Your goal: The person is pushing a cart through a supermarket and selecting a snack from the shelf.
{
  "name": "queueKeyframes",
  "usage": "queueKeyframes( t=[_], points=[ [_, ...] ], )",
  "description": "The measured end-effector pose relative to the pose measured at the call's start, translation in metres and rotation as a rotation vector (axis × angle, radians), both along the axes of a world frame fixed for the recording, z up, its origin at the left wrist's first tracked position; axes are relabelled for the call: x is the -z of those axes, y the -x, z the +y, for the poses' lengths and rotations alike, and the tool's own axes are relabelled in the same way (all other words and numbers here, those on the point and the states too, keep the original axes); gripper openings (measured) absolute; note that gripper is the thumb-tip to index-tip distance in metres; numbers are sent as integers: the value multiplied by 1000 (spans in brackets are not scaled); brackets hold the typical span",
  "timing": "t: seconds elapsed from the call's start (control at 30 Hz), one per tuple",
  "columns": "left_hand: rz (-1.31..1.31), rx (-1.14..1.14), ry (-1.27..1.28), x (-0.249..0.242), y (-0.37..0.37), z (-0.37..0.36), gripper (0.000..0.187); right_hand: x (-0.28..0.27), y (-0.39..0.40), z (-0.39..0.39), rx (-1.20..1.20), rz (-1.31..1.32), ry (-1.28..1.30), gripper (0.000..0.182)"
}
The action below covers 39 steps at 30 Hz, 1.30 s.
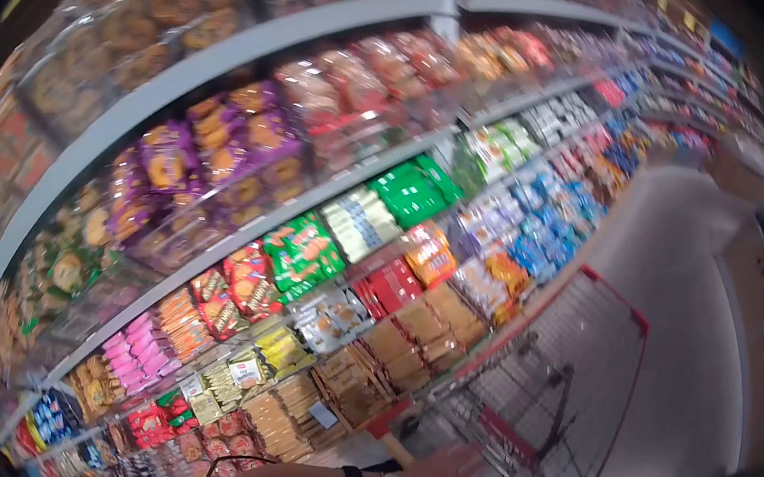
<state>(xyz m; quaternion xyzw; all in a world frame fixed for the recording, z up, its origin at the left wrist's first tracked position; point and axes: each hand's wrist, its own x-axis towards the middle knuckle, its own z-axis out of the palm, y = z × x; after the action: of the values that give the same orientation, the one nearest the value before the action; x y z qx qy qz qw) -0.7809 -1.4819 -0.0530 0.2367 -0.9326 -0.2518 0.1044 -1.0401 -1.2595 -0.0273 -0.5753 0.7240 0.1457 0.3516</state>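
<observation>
Fingers (pixel 465 459) of the left hand (pixel 440 473) lie curled on the handle (pixel 393 447) of the shopping cart (pixel 554 396), a grip that seems meant to steer it along the aisle floor (pixel 685 279). No right hand shows. Red-trimmed wire basket, empty as far as visible, sits just beside shelves (pixel 263 40) packed with biscuit packets (pixel 303 252).

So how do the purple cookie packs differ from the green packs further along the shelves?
The purple cookie packs sit on a higher shelf, nearer the camera; the green packs sit one shelf lower and further down the aisle. The purple ones show round cookies on the front; the green ones look plain, details too blurred. Both stand in rows facing the aisle.
</observation>
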Motion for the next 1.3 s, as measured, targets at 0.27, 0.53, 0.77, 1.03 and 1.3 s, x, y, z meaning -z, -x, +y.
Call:
queueKeyframes(
  t=[0.27,0.53,0.77,1.03,1.3],
  points=[
    [-79,-45,-1,-23,15,-11,57,-1,3,4,109,-75,56,20],
    [-57,-172,169,-12,67,-43,54,9,44,-25,125,79,279,16],
    [-176,-417,82,5,145,-98,35,48,118,-75,107,286,773,18],
    [-35,-489,163,8,231,-156,38,39,189,-136,178,418,690,20],
    [-28,-469,141,14,294,-214,40,48,250,-184,106,491,800,20]
  ],
)
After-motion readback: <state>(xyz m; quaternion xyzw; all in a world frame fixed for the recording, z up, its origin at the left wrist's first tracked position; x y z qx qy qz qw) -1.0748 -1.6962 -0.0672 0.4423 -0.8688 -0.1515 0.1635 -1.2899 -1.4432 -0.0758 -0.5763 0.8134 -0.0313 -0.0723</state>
